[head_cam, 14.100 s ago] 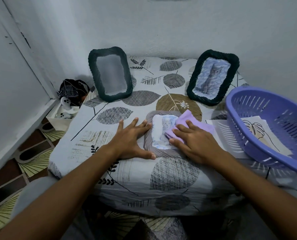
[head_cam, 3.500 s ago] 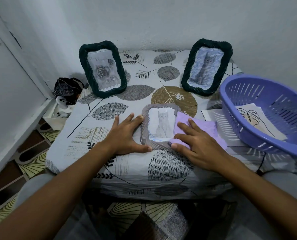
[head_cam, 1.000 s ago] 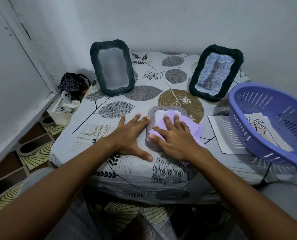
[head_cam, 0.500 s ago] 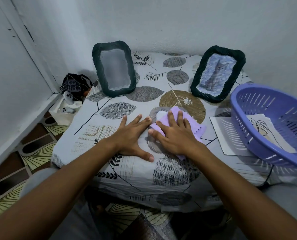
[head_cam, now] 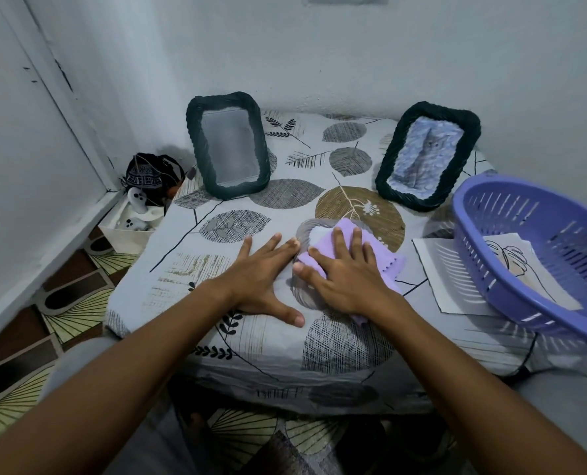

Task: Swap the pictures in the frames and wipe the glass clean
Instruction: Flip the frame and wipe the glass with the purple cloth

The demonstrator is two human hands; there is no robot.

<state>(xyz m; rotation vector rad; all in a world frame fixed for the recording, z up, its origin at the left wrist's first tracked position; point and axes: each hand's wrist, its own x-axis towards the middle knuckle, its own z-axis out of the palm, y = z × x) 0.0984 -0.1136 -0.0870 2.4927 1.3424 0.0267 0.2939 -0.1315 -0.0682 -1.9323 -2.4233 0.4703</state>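
**Cloth is now covering the frame glass**

Right hand (head_cam: 348, 281) is pressing flat on the lilac cloth (head_cam: 350, 255), which is now lying over most of the grey frame (head_cam: 305, 234); a few seconds ago the cloth was sitting beside the frame with the cat picture fully showing; now only a white top-left corner is peeking out; fingers are reaching further up the glass than half a second ago.

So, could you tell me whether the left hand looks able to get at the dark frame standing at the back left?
Probably yes: the left hand lies flat on bare cloth, holding nothing, and nothing stands between it and the dark frame.
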